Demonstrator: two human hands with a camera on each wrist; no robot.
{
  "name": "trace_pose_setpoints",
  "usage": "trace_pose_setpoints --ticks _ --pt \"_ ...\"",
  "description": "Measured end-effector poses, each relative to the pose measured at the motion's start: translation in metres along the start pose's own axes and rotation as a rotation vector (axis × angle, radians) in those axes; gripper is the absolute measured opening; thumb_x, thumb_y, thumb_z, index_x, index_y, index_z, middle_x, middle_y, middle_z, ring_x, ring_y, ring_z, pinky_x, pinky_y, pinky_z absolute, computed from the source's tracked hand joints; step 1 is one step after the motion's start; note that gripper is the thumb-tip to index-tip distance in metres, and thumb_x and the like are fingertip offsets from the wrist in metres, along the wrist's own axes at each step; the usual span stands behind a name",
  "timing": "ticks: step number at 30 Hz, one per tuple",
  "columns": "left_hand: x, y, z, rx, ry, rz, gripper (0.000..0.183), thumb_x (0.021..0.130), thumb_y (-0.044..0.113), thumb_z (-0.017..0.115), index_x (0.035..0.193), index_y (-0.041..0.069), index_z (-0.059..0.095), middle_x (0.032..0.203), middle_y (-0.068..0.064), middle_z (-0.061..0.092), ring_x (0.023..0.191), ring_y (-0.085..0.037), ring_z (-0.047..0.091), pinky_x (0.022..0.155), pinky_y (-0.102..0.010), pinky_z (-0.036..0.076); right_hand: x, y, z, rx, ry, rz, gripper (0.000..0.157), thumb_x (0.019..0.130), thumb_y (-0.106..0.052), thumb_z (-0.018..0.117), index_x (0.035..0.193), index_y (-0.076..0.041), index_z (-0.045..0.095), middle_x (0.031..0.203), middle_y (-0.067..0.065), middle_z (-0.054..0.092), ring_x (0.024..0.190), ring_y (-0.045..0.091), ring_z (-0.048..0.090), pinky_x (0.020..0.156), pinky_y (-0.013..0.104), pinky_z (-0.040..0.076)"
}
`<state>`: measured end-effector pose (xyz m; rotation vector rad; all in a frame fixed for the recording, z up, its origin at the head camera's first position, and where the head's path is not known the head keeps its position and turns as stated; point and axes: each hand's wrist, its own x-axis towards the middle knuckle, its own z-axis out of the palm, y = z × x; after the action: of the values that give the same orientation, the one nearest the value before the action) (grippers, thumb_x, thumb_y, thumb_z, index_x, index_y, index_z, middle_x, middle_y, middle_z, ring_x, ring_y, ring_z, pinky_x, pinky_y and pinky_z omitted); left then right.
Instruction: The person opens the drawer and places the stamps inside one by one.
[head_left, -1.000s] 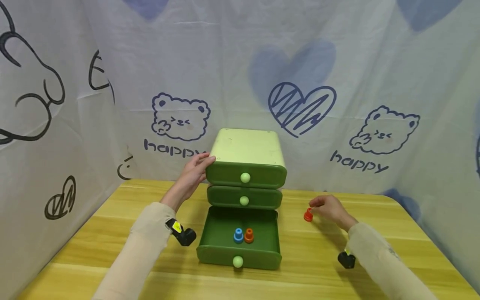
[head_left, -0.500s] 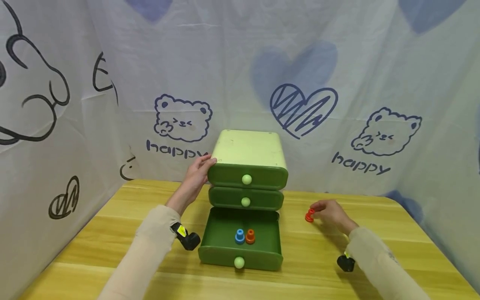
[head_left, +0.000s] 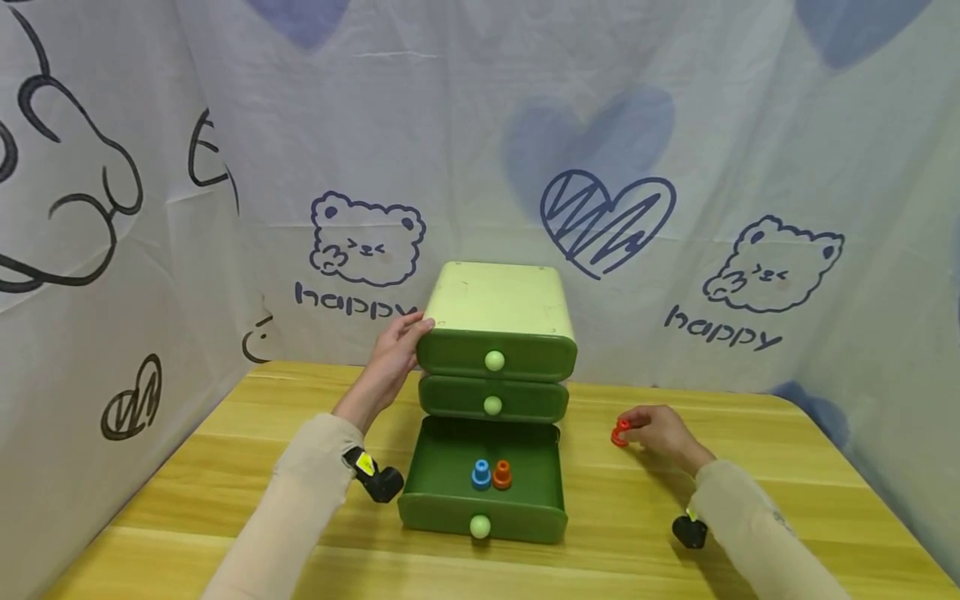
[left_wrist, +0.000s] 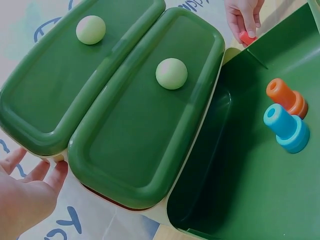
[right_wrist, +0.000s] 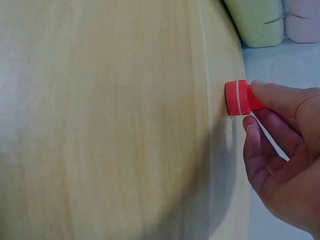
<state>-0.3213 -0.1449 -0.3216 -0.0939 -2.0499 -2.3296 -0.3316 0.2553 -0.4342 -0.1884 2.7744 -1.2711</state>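
Note:
A cabinet [head_left: 498, 296] with a pale top and green drawers stands on the table. Its bottom drawer [head_left: 521, 521] is pulled out, with a blue stepped peg [head_left: 482, 477] and an orange stepped peg [head_left: 502, 477] upright inside, side by side. My left hand [head_left: 386, 358] rests against the cabinet's upper left side, its fingertips touching the shell in the left wrist view. Right of the cabinet, my right hand [head_left: 663, 433] pinches a red stepped peg [right_wrist: 237, 98] by its narrow end. Whether the peg touches the table is hard to tell.
The two upper drawers, the top one [head_left: 457, 354] and the middle one [head_left: 457, 397], are pushed in, each with a round pale knob. A wooden table [head_left: 630, 533] carries everything. Behind it hangs a printed white cloth [head_left: 480, 167].
My right hand has closed its fingertips around the red peg, which tilts a little. My left hand stays at the cabinet. The whole head view has shifted slightly.

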Motion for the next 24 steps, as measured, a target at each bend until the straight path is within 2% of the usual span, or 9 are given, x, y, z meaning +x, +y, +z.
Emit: trace_pose_setpoints --ticks 8,15,18,24 --pt "0.001 -0.001 0.000 0.008 0.002 -0.001 0.061 0.097 0.023 0.055 0.148 0.000 0.031 0.144 -0.021 0.034 0.127 -0.032 0.043 0.107 -0.037 0.038 -0.002 -0.003 -0.001 -0.022 0.000 -0.037 0.027 0.086 -0.003 0.070 0.109 0.011 0.065 0.095 0.013 0.069 0.081 0.020 0.060 0.065 0.033 0.053" --pt "0.000 -0.002 0.001 -0.033 0.013 0.011 0.061 0.097 0.022 0.053 0.148 -0.001 0.030 0.144 -0.022 0.034 0.126 -0.031 0.043 0.106 -0.036 0.038 -0.007 -0.014 0.004 -0.040 -0.007 -0.059 0.028 0.087 -0.002 0.069 0.110 0.013 0.065 0.097 0.017 0.069 0.086 0.024 0.062 0.069 0.034 0.054" --pt "0.001 -0.002 0.001 -0.046 0.016 0.013 0.061 0.097 0.022 0.053 0.148 -0.001 0.030 0.144 -0.023 0.033 0.125 -0.030 0.043 0.107 -0.036 0.038 -0.011 -0.017 0.007 -0.038 -0.010 -0.051 0.026 0.087 -0.001 0.068 0.110 0.011 0.065 0.097 0.015 0.069 0.088 0.025 0.062 0.072 0.036 0.055" --pt "0.001 -0.003 0.002 -0.046 0.015 0.013 0.060 0.097 0.021 0.053 0.148 -0.001 0.030 0.144 -0.022 0.034 0.126 -0.030 0.043 0.107 -0.035 0.038 -0.021 -0.020 0.014 -0.030 -0.028 -0.097 0.024 0.086 0.000 0.068 0.108 0.011 0.066 0.095 0.012 0.069 0.088 0.025 0.063 0.076 0.038 0.055"
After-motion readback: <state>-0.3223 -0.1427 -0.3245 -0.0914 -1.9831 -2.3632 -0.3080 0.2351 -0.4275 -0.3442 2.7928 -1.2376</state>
